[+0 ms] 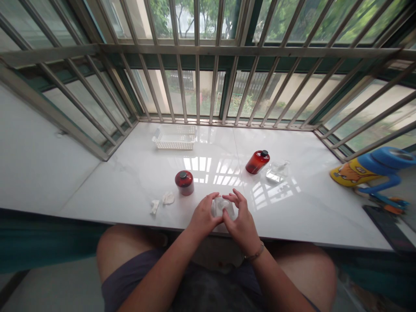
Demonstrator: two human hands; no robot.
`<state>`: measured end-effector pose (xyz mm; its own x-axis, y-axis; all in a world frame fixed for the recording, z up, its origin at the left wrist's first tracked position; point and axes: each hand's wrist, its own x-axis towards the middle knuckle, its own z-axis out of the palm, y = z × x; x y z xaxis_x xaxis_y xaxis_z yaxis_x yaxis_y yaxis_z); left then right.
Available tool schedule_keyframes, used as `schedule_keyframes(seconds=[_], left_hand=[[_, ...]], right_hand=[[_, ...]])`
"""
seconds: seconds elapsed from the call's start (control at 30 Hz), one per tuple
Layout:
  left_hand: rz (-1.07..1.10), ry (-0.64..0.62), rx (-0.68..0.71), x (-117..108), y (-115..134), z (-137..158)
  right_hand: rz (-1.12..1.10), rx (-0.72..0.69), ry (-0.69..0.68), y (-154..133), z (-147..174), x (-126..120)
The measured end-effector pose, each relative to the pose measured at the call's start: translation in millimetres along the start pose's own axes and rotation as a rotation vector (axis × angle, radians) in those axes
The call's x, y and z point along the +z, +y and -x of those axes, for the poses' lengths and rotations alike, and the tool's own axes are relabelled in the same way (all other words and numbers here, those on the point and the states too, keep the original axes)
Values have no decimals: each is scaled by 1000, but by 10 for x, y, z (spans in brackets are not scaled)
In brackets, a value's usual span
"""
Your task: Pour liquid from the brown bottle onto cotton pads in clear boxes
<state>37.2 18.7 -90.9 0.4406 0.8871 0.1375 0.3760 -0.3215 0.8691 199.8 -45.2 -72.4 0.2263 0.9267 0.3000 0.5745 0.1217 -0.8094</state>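
Note:
A small clear bottle (215, 209) with a whitish top is between my two hands near the table's front edge. My left hand (204, 216) is wrapped round its left side, thumb toward me. The fingers of my right hand (242, 221) curl about the right side and top, with the thumb pressed on the top and a finger lifted. Parts of the bottle are hidden by my fingers. To the left stands a red-brown bottle (184, 183) with a black cap. Beside it lie two crumpled white scraps, one tissue-like (168, 198), the other (155, 207) narrower.
A second red-brown bottle (257, 162) is farther right, next to another clear bottle (276, 173). A white perforated basket (174, 145) sits at the back left. At the right are a blue-and-yellow flask (357, 169) and a dark phone (388, 225). Metal bars (196, 86) border the back.

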Motion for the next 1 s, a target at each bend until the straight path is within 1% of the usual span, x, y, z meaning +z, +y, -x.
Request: schedule_keyframes(seconds=[0.1,0.17,0.23,0.3,0.33,0.4,0.47,0.53,0.6,0.7,0.8,0.9,1.0], left_hand=[[4,5,0,-1,5,2],[5,7,-4,1,7,2],[-4,7,-7,4,5,1],[-13,8,-1,9,-1,0],[-15,10,4,11,-5,0],[-12,12,12,14,-12,-2],[-8,10,15,15,-16,-2],[-10,7,14,16,-17,0],[-16,3,14,17,-19,3],[-26,7,18,21,-28,6],[-19,14,31,26,-41,8],[-8,19,36,28,-45,8],[-11,16,25,28,-40,10]], right_hand=[[73,17,50,-4,-1,-9],[74,47,49,0,-5,-19],[39,18,-14,3,-7,-30],[17,-53,-86,2,-6,-35],[24,-84,-100,1,-5,-33],[72,-107,-63,1,-5,-23],[118,-83,3,7,-13,-15],[127,-44,33,11,-24,-18],[89,-35,3,4,-33,-37],[48,-88,-64,-28,-39,-67],[124,-131,-19,-44,-47,-73],[180,-87,39,-28,-64,-66],[130,-24,13,-15,-78,-78]])
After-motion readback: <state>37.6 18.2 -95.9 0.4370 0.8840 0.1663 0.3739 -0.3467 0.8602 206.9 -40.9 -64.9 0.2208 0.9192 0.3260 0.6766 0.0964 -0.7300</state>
